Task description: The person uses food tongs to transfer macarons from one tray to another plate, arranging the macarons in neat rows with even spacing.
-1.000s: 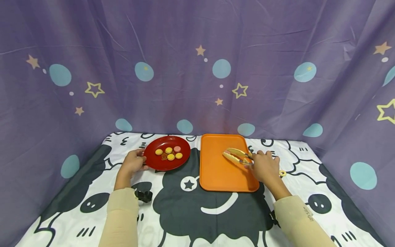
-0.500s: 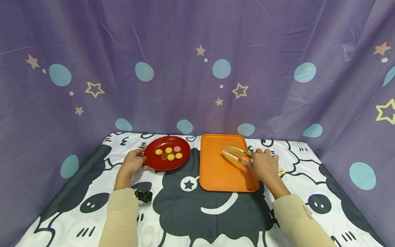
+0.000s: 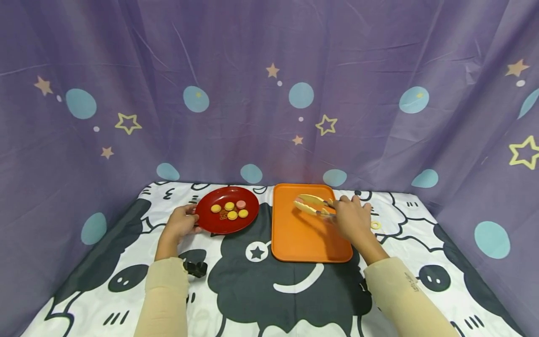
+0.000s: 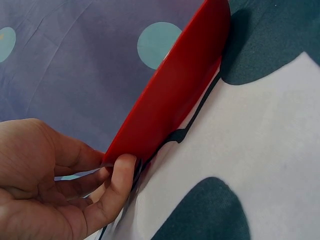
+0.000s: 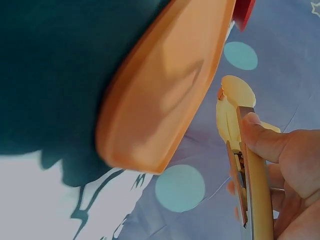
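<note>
My left hand (image 3: pixel 181 222) pinches the left rim of a red plate (image 3: pixel 225 227), thumb above and fingers beneath in the left wrist view. On the plate lie several yellow macarons (image 3: pixel 232 215) and one pink macaron (image 3: pixel 241 204). With my right hand (image 3: pixel 354 220) I grip yellow-tipped tongs (image 3: pixel 310 199) above an orange tray (image 3: pixel 311 243). Between the tong tips is a small pinkish piece (image 3: pixel 299 200), mostly covered by them; it looks like another macaron. In the right wrist view the tongs (image 5: pixel 257 185) are raised off the tray, which bears their shadow.
The tray stands right of the plate, a narrow gap between them. A cartoon-print cloth (image 3: pixel 294 304) covers the table. Behind it hangs a purple curtain (image 3: pixel 252 117) with stars and dots. The tongs' yellow ring (image 3: pixel 375 225) sticks out behind my right hand.
My right hand has moved left and slightly away from me, carrying the tongs and the pinkish piece toward the plate. The left hand and the plate hold their place.
</note>
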